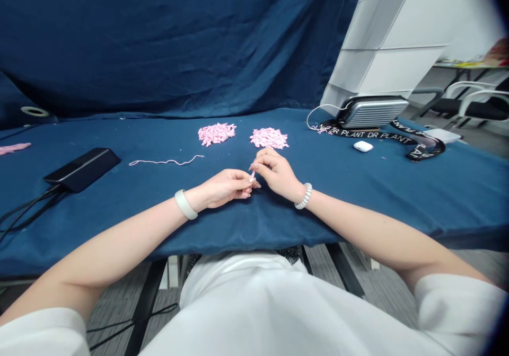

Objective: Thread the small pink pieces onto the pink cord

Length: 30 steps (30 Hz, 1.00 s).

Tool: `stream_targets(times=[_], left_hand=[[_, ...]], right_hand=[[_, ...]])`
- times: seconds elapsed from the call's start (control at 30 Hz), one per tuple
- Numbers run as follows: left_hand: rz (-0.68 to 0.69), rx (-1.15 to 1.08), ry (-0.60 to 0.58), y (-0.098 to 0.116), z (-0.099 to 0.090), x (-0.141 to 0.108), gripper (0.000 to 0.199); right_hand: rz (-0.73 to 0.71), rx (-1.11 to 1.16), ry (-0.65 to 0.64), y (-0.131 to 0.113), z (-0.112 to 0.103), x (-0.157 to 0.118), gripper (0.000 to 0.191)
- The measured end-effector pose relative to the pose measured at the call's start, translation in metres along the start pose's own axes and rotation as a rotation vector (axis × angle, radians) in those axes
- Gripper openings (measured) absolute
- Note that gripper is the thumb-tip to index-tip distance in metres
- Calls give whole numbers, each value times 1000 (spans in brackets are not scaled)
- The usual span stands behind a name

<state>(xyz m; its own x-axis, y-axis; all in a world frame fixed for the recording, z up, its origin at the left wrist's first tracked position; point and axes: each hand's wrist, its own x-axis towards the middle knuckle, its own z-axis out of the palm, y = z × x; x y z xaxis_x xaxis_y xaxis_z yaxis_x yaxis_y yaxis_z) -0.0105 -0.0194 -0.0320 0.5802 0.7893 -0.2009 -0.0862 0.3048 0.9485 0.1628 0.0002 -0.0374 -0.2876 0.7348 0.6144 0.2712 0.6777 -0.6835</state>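
Note:
My left hand (225,188) and my right hand (276,174) meet above the blue cloth, their fingertips pinching a small pale pink piece (252,176) between them. Beyond my fingers lie two heaps of small pink pieces, one (217,134) further left and one (269,138) almost straight ahead. Neither hand touches a heap. A thin pink cord (167,161) lies in a wavy line on the cloth, left of my left hand. A white band circles my left wrist, and a white coiled bracelet circles my right.
The table is covered by a blue cloth (338,207). A black flat device (81,169) with cables sits at left, and a pink strip (14,148) lies at the far left edge. At right are a silver case (371,112), a white earbud case (362,146) and a black printed lanyard (382,135).

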Motion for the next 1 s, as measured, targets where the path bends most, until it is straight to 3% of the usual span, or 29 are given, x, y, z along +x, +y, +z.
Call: stream_targets(times=[0.13,0.23,0.37,0.57,0.67,0.8,1.0], left_hand=[[36,-69,-35,1,2,-1,18],[28,-80,-21,2,2,-2,21],[41,33,101,2,4,-1,23],[171,155,325,0,4,3,22],[184,262,342,-2,2,4,22],[199,424,258,-5,0,3,26],[455,996,241,-3,6,-6,24]], right_hand=[[-168,-105,62,-8,-4,-2,15],[-197,-126,112,-11,-6,0,15],[-150,-123,123,-8,-8,2,15],[-54,-122,158,0,-11,6,15],[-28,-122,165,2,-12,7,15],[-21,-114,172,2,-12,6,16],[-10,-83,190,6,-13,8,18]])
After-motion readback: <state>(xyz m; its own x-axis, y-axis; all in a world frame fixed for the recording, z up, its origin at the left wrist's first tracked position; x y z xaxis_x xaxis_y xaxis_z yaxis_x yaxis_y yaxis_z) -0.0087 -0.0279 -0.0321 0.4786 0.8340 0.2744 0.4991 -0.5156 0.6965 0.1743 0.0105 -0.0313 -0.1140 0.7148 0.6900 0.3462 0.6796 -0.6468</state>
